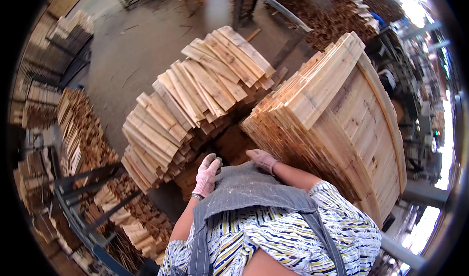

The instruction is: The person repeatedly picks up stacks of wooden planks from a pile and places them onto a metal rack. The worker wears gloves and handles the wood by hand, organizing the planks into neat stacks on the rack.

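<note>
My left hand [208,172], in a pale pink work glove, is raised in front of my grey apron [259,185]. Its fingers are loosely bent and a little apart, with nothing visible in them. Just beyond it lies a long stack of short wooden boards [195,88], piled in uneven layers. My right hand [264,160], gloved alike, is held at the apron's far edge with its fingers stretched out, and I see nothing in it. Close by on the right rises a tall stack of wooden panels [325,124] with cross battens on the top one. The apron partly hides this hand.
A blue-grey metal rack [93,227] with wood pieces stands at the lower left. More board piles [80,129] line the left side. A metal rail [276,5] and heaps of wood [317,17] are at the far side. Concrete floor [132,51] lies beyond the board stack.
</note>
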Motion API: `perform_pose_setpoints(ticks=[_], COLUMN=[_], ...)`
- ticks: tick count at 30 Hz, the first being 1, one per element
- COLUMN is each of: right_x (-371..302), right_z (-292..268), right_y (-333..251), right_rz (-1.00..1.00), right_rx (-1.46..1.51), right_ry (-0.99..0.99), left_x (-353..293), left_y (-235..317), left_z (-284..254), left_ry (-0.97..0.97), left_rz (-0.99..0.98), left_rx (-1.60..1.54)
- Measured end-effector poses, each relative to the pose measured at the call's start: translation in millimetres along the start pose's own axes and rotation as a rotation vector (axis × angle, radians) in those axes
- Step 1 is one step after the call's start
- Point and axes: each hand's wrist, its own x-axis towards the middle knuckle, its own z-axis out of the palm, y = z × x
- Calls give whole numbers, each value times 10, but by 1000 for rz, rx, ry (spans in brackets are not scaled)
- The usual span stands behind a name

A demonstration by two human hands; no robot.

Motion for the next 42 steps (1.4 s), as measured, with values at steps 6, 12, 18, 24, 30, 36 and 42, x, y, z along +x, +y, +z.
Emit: perform_pose_setpoints(ticks=[6,12,18,24,30,36,42], right_x=[1034,2529,3900,4285,4354,4321,4018], right_z=[473,119,-1648,-3271,-3155,-3264,-2371], right_y=[-1335,-2032,-1810,-1993,-2051,-1514,-1571], right_rz=[-185,-350,-125,-186,54,-43,-67], right_rx=[-39,-264,-459,-469,-559,42,-343], right_ry=[163,233,1007,918,511,43,142], left_x=[468,722,669,724,942,1575,2849], left_y=[-48,-405,-959,-1702,-1209,-860,182], left_z=[-426,-641,-978,-1096,-656,-608,3], left_ry=[-1,165,451,712,643,513,86], left_rz=[-120,-231,-277,-441,-480,-138,263], left_rx=[-81,-277,-475,-478,-385,-32,-85])
